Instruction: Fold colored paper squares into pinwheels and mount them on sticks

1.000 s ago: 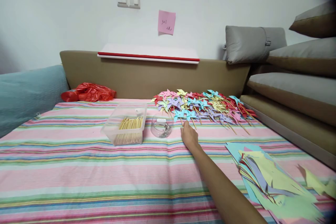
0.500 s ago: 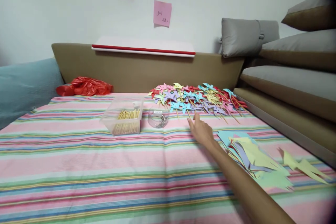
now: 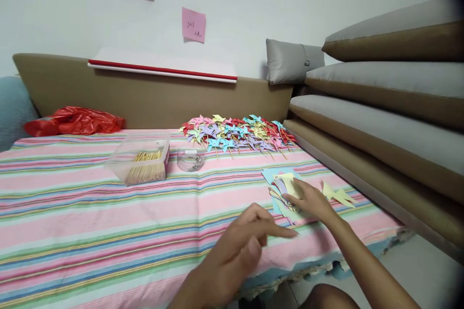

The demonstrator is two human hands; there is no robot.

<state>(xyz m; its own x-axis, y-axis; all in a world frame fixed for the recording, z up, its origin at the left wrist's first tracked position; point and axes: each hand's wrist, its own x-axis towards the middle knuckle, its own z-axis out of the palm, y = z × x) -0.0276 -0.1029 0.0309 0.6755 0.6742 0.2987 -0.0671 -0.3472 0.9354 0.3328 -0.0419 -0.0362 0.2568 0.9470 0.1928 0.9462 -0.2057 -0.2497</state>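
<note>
My right hand (image 3: 307, 199) lies on a stack of cut coloured paper sheets (image 3: 281, 187) near the striped cloth's right edge, its fingers spread flat on the top yellow sheet. Closer to me, my left hand (image 3: 237, 246) hovers over the cloth with its forefinger stretched toward the stack and nothing in it. A heap of finished paper pinwheels on sticks (image 3: 237, 133) lies farther back. A clear box of wooden sticks (image 3: 143, 163) and a small clear bowl of metal pins (image 3: 191, 160) stand left of the pinwheels.
A red plastic bag (image 3: 72, 120) lies at the back left by the brown headboard (image 3: 145, 99). Stacked grey and brown cushions (image 3: 380, 106) rise on the right. Two loose yellow paper pieces (image 3: 339, 195) lie right of the stack. The striped cloth (image 3: 90, 217) ends at a drop near me.
My right hand drew back from the pinwheel heap and came down on the paper stack. My left hand has come into view. The camera has turned right.
</note>
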